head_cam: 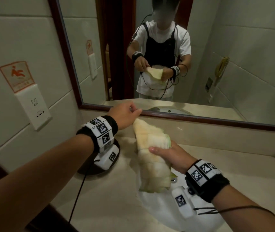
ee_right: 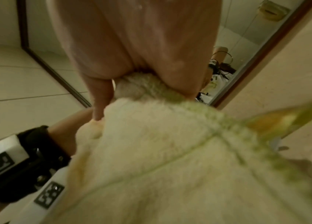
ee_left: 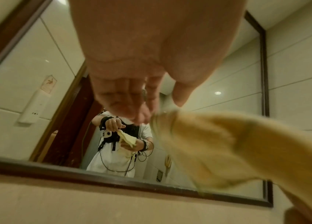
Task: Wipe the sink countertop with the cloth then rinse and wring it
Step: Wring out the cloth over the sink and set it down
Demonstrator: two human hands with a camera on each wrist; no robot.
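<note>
The pale yellow-green cloth [head_cam: 151, 153] hangs over the white sink basin [head_cam: 158, 210], hiding much of it. The right hand [head_cam: 172, 158] grips its middle; the left hand [head_cam: 125, 114] pinches its top corner, fingertips [ee_left: 141, 115] blurred at the contact. The beige countertop [head_cam: 110, 195] runs off the frame's lower edge.

A warning sign [head_cam: 16, 76] is hanging on the left wall tile, showing an orange slipping figure; the line of print under the figure is too small to read. Below it, a white wall socket [head_cam: 34, 107] is carrying a small drawn symbol. Black-and-white square code markers are showing on both wristbands [head_cam: 101, 129], with no readable lettering.
</note>
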